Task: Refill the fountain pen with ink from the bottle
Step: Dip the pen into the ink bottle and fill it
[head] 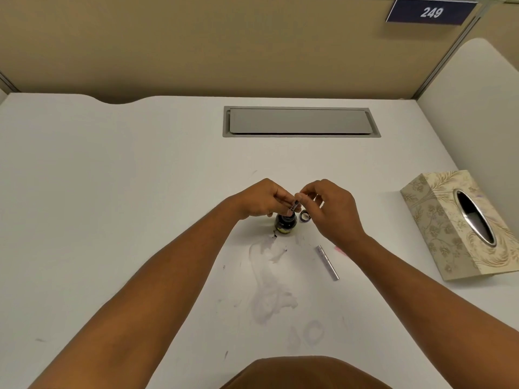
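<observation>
Head view, looking down: pen (293,206) held tilted just above the open ink bottle (286,222), front end pointing down at the bottle mouth; too small to tell whether the tip is in the ink. Pinched in the left hand (259,199), fingers curled round the upper part; right hand (327,204) also at the pen, fingertips (302,195) pinching its upper end, probably working the filler. Likely light, stiff and slick, with a delicate tip; best taken on the middle of the shaft, away from the wet end, with a gentle pinch. Looks slim and dark with a see-through section, details blurred. Bottle small, round, dark, with a yellowish label; probably glass, heavy enough to stand alone but easy to tip if knocked by a knuckle, so worth steadying at the shoulder. Bottle cap (305,215) lying just beside the bottle on the right, open side up. Silvery pen barrel (328,263) lying flat on the worktop (112,192), nearer the body and to the right, apart from the bottle. Pale smears and small ink spots (273,276) on the worktop in front of the bottle. Patterned tissue box (438,220) well off to the right; grey cable hatch (300,121) farther back.
</observation>
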The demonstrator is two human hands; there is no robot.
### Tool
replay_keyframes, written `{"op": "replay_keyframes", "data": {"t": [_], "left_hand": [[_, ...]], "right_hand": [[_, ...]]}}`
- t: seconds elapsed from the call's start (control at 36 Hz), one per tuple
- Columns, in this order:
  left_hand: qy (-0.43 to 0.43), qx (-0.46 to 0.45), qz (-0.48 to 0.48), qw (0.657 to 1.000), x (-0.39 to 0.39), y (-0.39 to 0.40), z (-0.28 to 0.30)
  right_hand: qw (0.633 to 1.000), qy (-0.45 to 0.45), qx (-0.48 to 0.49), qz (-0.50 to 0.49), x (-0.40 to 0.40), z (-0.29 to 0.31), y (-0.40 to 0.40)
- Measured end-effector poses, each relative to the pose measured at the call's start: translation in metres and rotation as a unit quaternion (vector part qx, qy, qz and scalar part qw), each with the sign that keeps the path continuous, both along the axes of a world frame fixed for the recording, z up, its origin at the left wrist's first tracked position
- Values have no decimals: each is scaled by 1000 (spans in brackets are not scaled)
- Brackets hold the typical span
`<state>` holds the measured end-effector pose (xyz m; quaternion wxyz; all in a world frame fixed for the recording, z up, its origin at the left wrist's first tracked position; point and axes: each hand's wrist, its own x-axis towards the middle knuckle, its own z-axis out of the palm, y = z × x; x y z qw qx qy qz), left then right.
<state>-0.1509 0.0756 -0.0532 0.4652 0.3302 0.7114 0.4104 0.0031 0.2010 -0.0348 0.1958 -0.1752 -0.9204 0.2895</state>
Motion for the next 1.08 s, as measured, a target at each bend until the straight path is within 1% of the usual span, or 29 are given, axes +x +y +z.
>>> {"op": "replay_keyframes", "data": {"t": [0.11, 0.25, 0.53, 0.69, 0.92, 1.08], "left_hand": [[4, 0, 0, 1000, 0, 1, 0], [-1, 4, -3, 1000, 0, 0, 1], [-4, 7, -1, 1000, 1, 0, 0], [-6, 5, -1, 1000, 1, 1, 1], [-6, 4, -3, 1000, 1, 1, 2], [-13, 1, -1, 1000, 1, 1, 3]], "right_hand": [[1000, -8, -6, -11, -2, 0, 1], [1000, -6, 10, 12, 0, 0, 2], [1000, -19, 5, 2, -2, 1, 2], [999, -21, 30, 18, -4, 4, 7], [998, -43, 23, -27, -7, 3, 7], [998, -55, 21, 11, -4, 11, 9]]}}
